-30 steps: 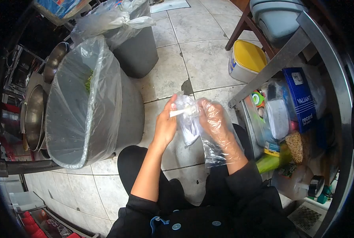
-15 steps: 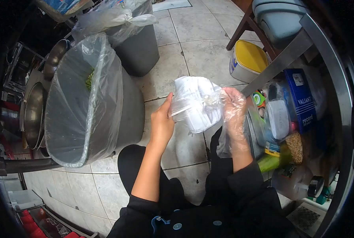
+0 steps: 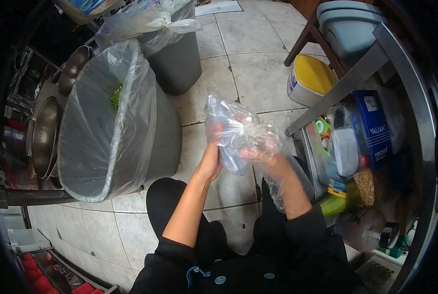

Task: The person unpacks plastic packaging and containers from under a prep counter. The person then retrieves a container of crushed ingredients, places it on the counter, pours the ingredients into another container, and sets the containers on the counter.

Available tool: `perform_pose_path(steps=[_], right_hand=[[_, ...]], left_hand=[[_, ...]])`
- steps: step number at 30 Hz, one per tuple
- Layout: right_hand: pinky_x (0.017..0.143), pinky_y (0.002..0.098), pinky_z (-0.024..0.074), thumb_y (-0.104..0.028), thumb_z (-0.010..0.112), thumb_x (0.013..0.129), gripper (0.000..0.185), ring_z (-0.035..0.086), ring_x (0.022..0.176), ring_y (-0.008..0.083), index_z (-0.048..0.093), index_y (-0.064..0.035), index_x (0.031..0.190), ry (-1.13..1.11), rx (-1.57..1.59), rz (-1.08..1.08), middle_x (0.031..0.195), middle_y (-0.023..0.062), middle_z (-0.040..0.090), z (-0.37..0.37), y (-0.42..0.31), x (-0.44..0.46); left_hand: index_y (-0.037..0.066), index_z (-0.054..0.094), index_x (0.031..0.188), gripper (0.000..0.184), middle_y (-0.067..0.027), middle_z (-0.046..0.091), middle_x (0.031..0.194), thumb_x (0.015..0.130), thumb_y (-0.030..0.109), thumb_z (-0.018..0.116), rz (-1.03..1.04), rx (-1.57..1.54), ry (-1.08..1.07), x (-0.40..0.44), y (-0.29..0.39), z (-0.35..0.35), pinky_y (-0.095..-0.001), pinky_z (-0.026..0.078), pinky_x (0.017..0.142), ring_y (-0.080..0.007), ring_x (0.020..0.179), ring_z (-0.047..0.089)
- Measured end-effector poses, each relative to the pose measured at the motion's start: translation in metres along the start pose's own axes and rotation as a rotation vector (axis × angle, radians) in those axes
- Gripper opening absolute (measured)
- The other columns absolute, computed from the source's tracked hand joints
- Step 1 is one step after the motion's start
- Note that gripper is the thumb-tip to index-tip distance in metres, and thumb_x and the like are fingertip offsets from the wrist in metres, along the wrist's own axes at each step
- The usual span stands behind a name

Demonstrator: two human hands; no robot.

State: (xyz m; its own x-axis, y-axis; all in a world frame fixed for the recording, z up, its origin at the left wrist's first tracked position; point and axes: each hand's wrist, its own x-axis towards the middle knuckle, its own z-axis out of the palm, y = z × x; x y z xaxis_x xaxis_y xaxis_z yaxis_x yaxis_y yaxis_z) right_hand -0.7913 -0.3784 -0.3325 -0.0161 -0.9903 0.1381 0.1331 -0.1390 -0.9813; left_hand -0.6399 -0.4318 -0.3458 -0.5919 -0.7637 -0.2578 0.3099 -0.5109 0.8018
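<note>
One clear plastic bag (image 3: 237, 127), bunched, between our hands above the tiled floor (image 3: 258, 73); our left hand (image 3: 212, 153) curled around its side; our right hand (image 3: 262, 146), plastic-covered, blurred, its closure we cannot tell.

Glossy, crinkled clear plastic bag (image 3: 243, 130)
</note>
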Motion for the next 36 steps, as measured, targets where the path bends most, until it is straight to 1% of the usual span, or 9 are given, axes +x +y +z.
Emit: perform_pose_path(steps=[4,10,15,20,22,25,28,34,36], right_hand=[[0.094,0.0319,0.04,-0.015,0.074,0.072,0.063,0.054,0.106,0.0209,0.045,-0.0018,0.126,0.076,-0.037,0.052,0.111,0.0095,0.058,0.02,-0.011,-0.002],[0.086,0.0309,0.0456,-0.015,0.073,0.073,0.056,0.057,0.096,0.0169,0.049,0.001,0.121,-0.061,-0.269,-0.1,0.106,0.0099,0.06,-0.002,-0.023,0.001],[0.076,0.0274,0.0471,-0.013,0.066,0.079,0.036,0.057,0.086,0.0132,0.055,0.0012,0.111,0.136,-0.112,0.216,0.097,0.0091,0.062,-0.016,-0.013,-0.005],[0.073,0.0256,0.0461,-0.013,0.062,0.082,0.027,0.056,0.084,0.0112,0.058,0.0014,0.105,0.159,0.052,0.182,0.093,0.0059,0.062,-0.033,-0.008,-0.005],[0.075,0.0256,0.046,-0.01,0.063,0.08,0.031,0.056,0.085,0.011,0.056,0.0021,0.108,0.169,-0.281,0.162,0.094,0.0052,0.061,-0.032,-0.017,-0.005],[0.079,0.0255,0.0457,-0.007,0.066,0.075,0.041,0.057,0.088,0.0124,0.053,0.0021,0.113,0.097,0.023,0.057,0.099,0.0058,0.061,-0.024,-0.03,-0.006],[0.083,0.0258,0.0452,-0.006,0.071,0.07,0.053,0.057,0.093,0.0132,0.05,0.0006,0.118,0.076,-0.004,0.03,0.103,0.0055,0.06,-0.019,-0.044,-0.006],[0.088,0.0289,0.0444,-0.013,0.078,0.065,0.066,0.056,0.101,0.0176,0.047,-0.0017,0.122,0.1,0.01,-0.104,0.108,0.0073,0.059,-0.002,-0.025,-0.004],[0.093,0.0296,0.0413,-0.018,0.081,0.062,0.078,0.051,0.107,0.0144,0.043,0.0001,0.127,0.092,-0.054,-0.001,0.115,0.0057,0.054,-0.002,-0.03,-0.004]], left_hand=[[0.004,0.038,0.13,0.06,-0.0092,0.046,0.126,0.084,0.035,0.06,-0.041,0.101,-0.02,-0.007,-0.016,-0.013,-0.036,0.034,0.1,-0.02,0.116,0.044],[0.003,0.041,0.129,0.055,-0.0081,0.05,0.123,0.085,0.032,0.058,-0.114,0.112,0.018,-0.016,-0.005,-0.001,-0.034,0.036,0.097,-0.0185,0.111,0.048],[-0.001,0.039,0.128,0.057,-0.0125,0.051,0.121,0.085,0.035,0.052,-0.18,0.085,-0.023,-0.019,0.009,0.008,-0.0388,0.041,0.093,-0.0225,0.108,0.052],[-0.004,0.038,0.127,0.058,-0.017,0.052,0.119,0.08,0.028,0.051,-0.23,0.002,-0.172,-0.025,0.018,0.013,-0.0435,0.045,0.09,-0.0276,0.106,0.054],[-0.005,0.037,0.127,0.059,-0.0173,0.051,0.12,0.08,0.027,0.051,-0.218,-0.029,-0.171,-0.026,0.017,0.011,-0.0433,0.044,0.09,-0.0281,0.107,0.054],[-0.005,0.036,0.128,0.06,-0.017,0.05,0.121,0.079,0.026,0.051,-0.175,-0.049,-0.218,-0.028,0.016,0.001,-0.0423,0.042,0.093,-0.0276,0.108,0.052],[-0.004,0.037,0.129,0.06,-0.0158,0.047,0.124,0.077,0.02,0.055,-0.165,-0.085,-0.271,-0.029,0.018,0.0,-0.0383,0.036,0.099,-0.0257,0.114,0.047],[-0.001,0.031,0.132,0.071,-0.0121,0.044,0.123,0.067,0.005,0.059,0.044,0.258,-0.045,-0.026,0.005,0.005,-0.0322,0.031,0.099,-0.0226,0.116,0.041],[-0.002,0.026,0.133,0.076,-0.0108,0.044,0.121,0.063,0.001,0.056,0.144,0.386,0.044,-0.022,0.003,0.004,-0.0302,0.031,0.098,-0.022,0.114,0.041]])
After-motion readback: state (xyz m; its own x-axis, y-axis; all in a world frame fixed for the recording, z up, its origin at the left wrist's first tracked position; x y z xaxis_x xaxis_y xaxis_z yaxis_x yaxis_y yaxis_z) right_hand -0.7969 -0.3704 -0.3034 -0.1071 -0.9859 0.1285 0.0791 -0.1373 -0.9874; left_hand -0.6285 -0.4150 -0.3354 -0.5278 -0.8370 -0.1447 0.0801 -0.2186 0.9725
